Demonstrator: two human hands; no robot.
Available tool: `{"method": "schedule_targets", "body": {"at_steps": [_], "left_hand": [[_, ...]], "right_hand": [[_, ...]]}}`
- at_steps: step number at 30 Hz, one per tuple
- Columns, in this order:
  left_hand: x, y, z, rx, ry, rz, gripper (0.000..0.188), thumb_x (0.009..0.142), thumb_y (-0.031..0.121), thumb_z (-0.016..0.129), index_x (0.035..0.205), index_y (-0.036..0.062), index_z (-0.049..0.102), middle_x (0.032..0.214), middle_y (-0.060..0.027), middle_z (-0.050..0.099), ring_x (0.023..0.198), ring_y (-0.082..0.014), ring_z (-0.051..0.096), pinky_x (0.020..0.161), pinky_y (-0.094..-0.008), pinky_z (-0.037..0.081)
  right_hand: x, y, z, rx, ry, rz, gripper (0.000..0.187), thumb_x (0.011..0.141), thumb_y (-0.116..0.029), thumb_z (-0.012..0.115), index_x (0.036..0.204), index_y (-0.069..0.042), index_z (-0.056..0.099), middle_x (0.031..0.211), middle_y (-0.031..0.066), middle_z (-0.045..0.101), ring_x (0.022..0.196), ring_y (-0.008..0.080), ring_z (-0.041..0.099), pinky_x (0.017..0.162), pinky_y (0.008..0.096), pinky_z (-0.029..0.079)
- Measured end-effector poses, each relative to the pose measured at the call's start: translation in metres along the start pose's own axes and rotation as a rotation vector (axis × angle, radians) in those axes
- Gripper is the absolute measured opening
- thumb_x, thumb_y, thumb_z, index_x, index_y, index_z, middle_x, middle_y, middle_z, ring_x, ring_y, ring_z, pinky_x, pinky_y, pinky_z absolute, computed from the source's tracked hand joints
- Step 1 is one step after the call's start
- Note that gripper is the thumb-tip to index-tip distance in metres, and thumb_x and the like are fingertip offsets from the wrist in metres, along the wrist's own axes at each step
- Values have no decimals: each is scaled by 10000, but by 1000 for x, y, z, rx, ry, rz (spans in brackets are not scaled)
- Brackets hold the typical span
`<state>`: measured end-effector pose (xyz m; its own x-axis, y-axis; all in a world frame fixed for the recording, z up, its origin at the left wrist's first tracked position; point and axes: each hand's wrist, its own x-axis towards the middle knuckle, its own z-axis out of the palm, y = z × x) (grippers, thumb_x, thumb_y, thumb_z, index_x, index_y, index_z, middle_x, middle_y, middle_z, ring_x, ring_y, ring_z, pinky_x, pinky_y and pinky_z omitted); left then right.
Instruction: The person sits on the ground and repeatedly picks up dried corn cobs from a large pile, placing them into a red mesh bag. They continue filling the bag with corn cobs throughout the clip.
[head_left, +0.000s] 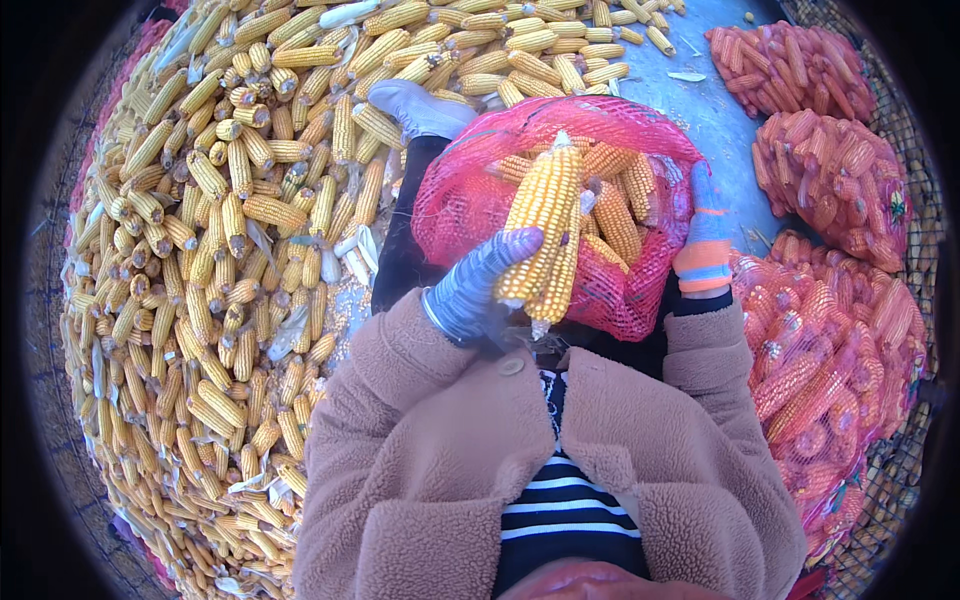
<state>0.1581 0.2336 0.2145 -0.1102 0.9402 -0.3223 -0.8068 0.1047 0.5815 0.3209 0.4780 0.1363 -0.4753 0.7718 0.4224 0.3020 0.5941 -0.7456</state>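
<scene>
My left hand [484,277], in a grey-striped glove, grips a small bunch of yellow corn cobs [545,215] above the mouth of a red mesh bag [460,185]. Its thumb lies across the nearest cob; the other fingers are hidden beneath. The bag stands propped wide between my legs, with more husked cobs [616,222] inside. My right hand [705,240], in a blue and orange glove, is at the bag's right rim, seen edge-on. It seems to hold the mesh there, its thumb out of sight.
A large heap of loose corn cobs [215,270] spreads along the left and far side. Filled red mesh bags [835,180] line the right, by a woven barrier [925,220]. Blue-grey sheeting [700,100] lies between. My shoe [420,108] rests against the heap.
</scene>
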Motion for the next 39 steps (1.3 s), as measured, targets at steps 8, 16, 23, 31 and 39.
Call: {"method": "schedule_targets", "body": {"at_steps": [8,16,23,31,39], "left_hand": [[104,-54,2,153,215,33,599,942,279,583,1440,133,284,1287,-93,490,1030,-306,577,854,-435,531],[70,-38,-42,1573,553,313,544,882,340,619,1310,31,487,1266,-226,525,1181,-371,509,1038,-393,379],[25,-16,-83,1630,1144,675,934,693,379,793,1428,56,316,1420,-305,279,1328,-443,284,1110,-481,245],[24,2,-65,-159,568,411,567,868,124,649,1361,-19,407,1300,-177,523,1156,-291,548,953,-385,483],[-41,36,-3,113,181,661,584,865,390,612,1284,-7,522,1256,-147,581,1127,-266,580,1017,-417,432]], "right_hand": [[6,-39,-16,1143,-98,701,510,972,-419,488,1291,-22,516,1248,99,556,1126,212,540,951,337,452],[2,-35,-25,1149,-77,692,495,990,-377,455,1305,3,500,1260,112,555,1139,218,541,970,345,447],[7,-11,-29,1105,-61,665,450,999,-370,446,1233,0,551,1169,105,599,1040,174,582,873,318,499],[9,-32,-36,1166,-37,758,432,971,-339,516,1254,-14,548,1189,105,609,1062,209,597,899,360,496],[-8,-59,-69,1189,-150,636,431,970,-318,513,1251,7,544,1242,130,588,1140,256,562,1013,403,423]]}}
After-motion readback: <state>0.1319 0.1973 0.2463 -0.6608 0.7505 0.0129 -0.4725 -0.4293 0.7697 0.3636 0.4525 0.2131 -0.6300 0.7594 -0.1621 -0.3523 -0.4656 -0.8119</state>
